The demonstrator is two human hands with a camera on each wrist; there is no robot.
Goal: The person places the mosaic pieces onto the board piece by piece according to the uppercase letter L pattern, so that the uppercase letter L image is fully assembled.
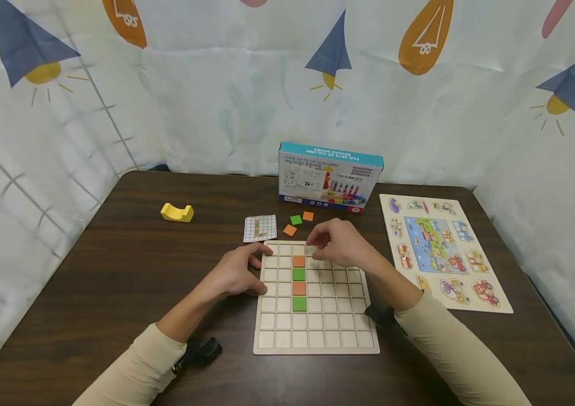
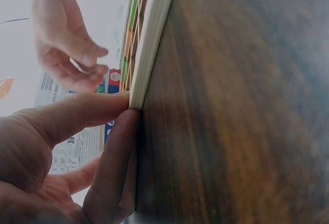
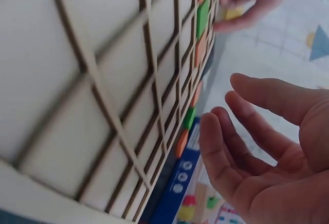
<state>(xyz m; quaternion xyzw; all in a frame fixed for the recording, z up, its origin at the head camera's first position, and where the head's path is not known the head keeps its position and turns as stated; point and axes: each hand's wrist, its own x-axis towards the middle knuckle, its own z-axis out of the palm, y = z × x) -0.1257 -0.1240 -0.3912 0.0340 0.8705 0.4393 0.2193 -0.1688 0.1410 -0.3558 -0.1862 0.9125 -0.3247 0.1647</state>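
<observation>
A wooden grid board (image 1: 316, 324) lies at the near centre of the dark surface (image 1: 115, 282), with four tiles already seated in one column: orange (image 1: 299, 261), green (image 1: 299, 274), orange (image 1: 299, 288) and green (image 1: 299, 303), running far to near. Every other cell that shows is bare, so by the look of it the pattern is only begun. The left hand (image 1: 239, 274) steadies the board's left edge, thumb and fingers (image 2: 110, 152) pressed flat against the rim. The right hand (image 1: 340, 242) hovers over the board's far edge with its fingers (image 3: 241, 131) loosely apart and nothing held in them. Just beyond the board wait three loose tiles, two orange (image 1: 290, 230) (image 1: 308, 216) and one green (image 1: 295, 220), beside a pattern card (image 1: 260, 228). Farther back stands a toy box (image 1: 329, 177). A yellow block (image 1: 177, 212) sits to the far left, and a vehicle puzzle (image 1: 442, 251) lies to the right.
</observation>
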